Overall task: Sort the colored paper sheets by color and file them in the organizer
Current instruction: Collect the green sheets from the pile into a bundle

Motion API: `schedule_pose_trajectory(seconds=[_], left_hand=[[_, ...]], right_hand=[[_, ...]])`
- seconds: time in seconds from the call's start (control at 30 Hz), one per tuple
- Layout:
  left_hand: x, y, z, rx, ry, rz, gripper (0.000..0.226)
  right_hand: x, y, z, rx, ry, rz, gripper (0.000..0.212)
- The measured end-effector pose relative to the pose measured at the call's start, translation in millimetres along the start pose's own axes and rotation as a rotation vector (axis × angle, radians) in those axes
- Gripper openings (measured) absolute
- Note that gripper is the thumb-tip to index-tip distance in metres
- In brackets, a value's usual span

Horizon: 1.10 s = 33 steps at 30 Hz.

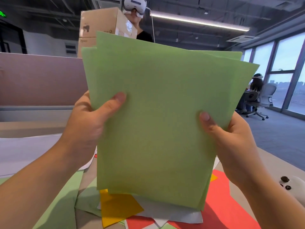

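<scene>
A stack of green paper sheets [161,116] stands upright in front of me, its edges slightly fanned at the top. My left hand [89,119] grips its left edge, thumb on the front face. My right hand [231,139] grips the right edge, thumb pressed on the front as well. Under the stack, loose sheets lie mixed on the table: a yellow sheet [117,209], red sheets [229,205], white sheets [173,215] and more green sheets [66,204]. No organizer is in view.
A large white sheet [29,151] lies on the table at the left. A white controller [293,187] rests at the right edge. A pink-grey partition [41,80], cardboard boxes [102,22] and a person in a headset stand behind. Another person sits far right.
</scene>
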State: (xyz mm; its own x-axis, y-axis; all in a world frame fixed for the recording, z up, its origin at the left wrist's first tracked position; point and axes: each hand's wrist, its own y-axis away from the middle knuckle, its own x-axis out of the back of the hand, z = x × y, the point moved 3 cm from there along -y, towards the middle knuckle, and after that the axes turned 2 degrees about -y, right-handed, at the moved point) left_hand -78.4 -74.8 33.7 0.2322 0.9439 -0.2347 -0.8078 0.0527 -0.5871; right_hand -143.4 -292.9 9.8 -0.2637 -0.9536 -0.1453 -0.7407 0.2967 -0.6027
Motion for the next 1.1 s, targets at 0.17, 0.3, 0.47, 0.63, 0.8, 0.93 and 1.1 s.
schedule_pose_trajectory(seconds=[0.17, 0.3, 0.47, 0.63, 0.8, 0.93, 1.1], left_hand=[[-0.8, 1.2, 2.1, 0.029, 0.038, -0.022, 0.021], [-4.7, 4.2, 6.6, 0.036, 0.041, -0.062, 0.026], [-6.8, 2.7, 7.8, 0.075, 0.127, -0.148, 0.029], [6.1, -2.6, -16.9, 0.288, 0.114, -0.149, 0.032], [13.9, -1.4, -41.5, 0.396, -0.006, -0.165, 0.017], [8.5, -1.0, -39.7, 0.408, -0.032, -0.13, 0.015], [34.7, -18.9, -13.4, 0.485, -0.062, -0.031, 0.03]], right_hand=[[-1.4, 0.9, -0.4, -0.016, -0.024, -0.014, 0.039], [-2.9, 1.3, 0.0, -0.041, -0.076, -0.006, 0.037], [-1.9, 1.7, 0.0, -0.059, -0.104, 0.008, 0.036], [0.6, 1.9, 5.4, -0.087, -0.086, -0.003, 0.036], [0.5, 2.9, 14.4, -0.121, -0.078, -0.014, 0.038], [-1.7, 2.1, 25.4, -0.189, -0.095, 0.021, 0.034], [-17.1, -2.7, 29.6, -0.359, 0.146, -0.021, 0.017]])
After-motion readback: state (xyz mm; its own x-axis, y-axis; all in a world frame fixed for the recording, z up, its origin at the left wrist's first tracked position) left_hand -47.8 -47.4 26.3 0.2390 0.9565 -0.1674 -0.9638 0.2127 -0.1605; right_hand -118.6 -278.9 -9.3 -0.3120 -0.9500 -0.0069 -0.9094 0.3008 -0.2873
